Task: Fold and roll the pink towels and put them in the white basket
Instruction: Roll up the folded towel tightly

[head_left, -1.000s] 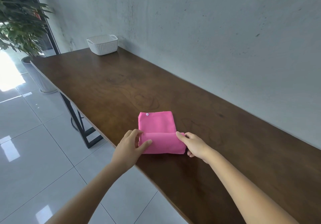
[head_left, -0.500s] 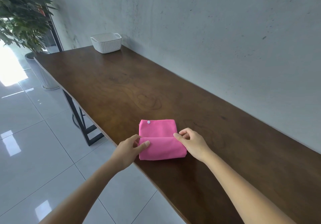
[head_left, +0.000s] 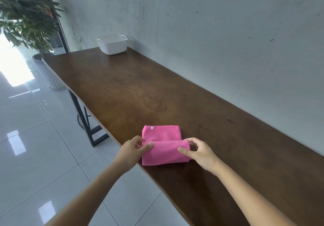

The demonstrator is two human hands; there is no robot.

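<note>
Pinching pink towel (head_left: 163, 145) roll ends: left hand (head_left: 130, 153) grip clamped on left end, right hand (head_left: 198, 152) on right. Towel half-rolled at near counter (head_left: 122, 89) edge; white basket (head_left: 112, 44) far left, well apart.

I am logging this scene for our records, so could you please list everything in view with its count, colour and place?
towel: one, pink, partly rolled, near edge of the table, white snap at its far corner
basket: one, white, far end of the table by the wall
table: one, dark brown wood, along the wall
wall: one, grey, behind the table
plant: one, green, in a pale pot on the floor, far left
floor: white glossy tiles, left
left hand: one, gripping the roll's left end
right hand: one, gripping the roll's right end
</note>
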